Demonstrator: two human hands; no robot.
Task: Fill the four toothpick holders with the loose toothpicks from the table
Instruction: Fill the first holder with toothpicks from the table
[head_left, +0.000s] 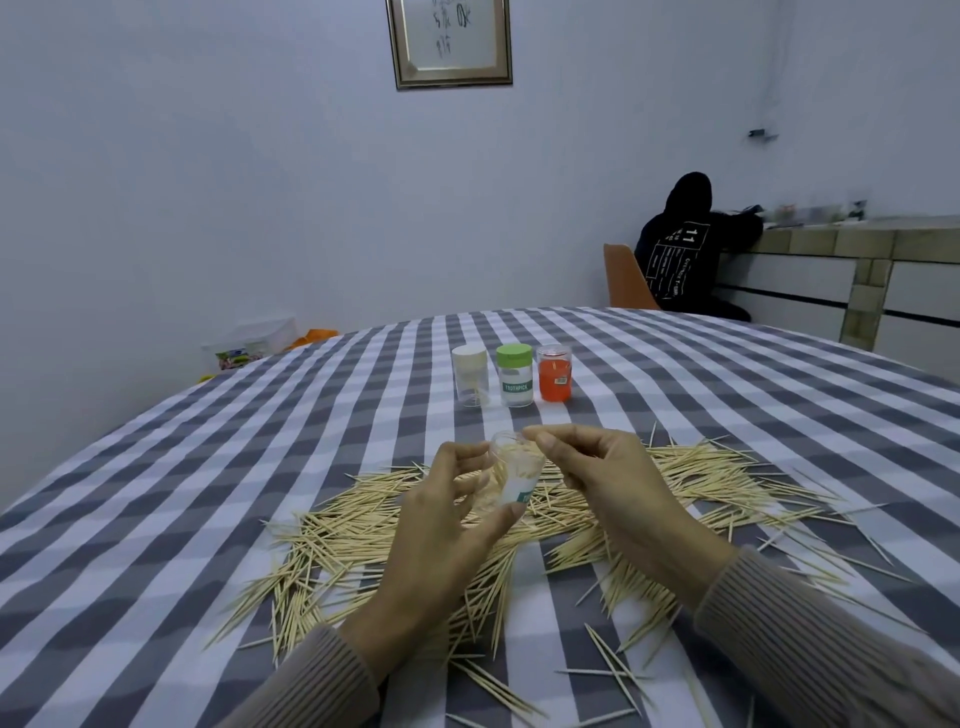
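Note:
My left hand (447, 514) grips a clear open toothpick holder (514, 470), tilted and holding toothpicks, above the table. My right hand (597, 467) is at the holder's mouth with its fingertips pinched together; whether it holds toothpicks I cannot tell. Loose toothpicks (691, 483) lie scattered in a wide heap under and around both hands. Three more holders stand in a row farther back: one with a white lid (470, 376), one with a green lid (515, 375), and an orange one (556, 374).
The table wears a grey and white checked cloth (208, 493). A person in a black hooded top (685, 249) sits on an orange chair (623, 278) at a counter at the back right. A plastic box (249, 343) stands beyond the table's far left edge.

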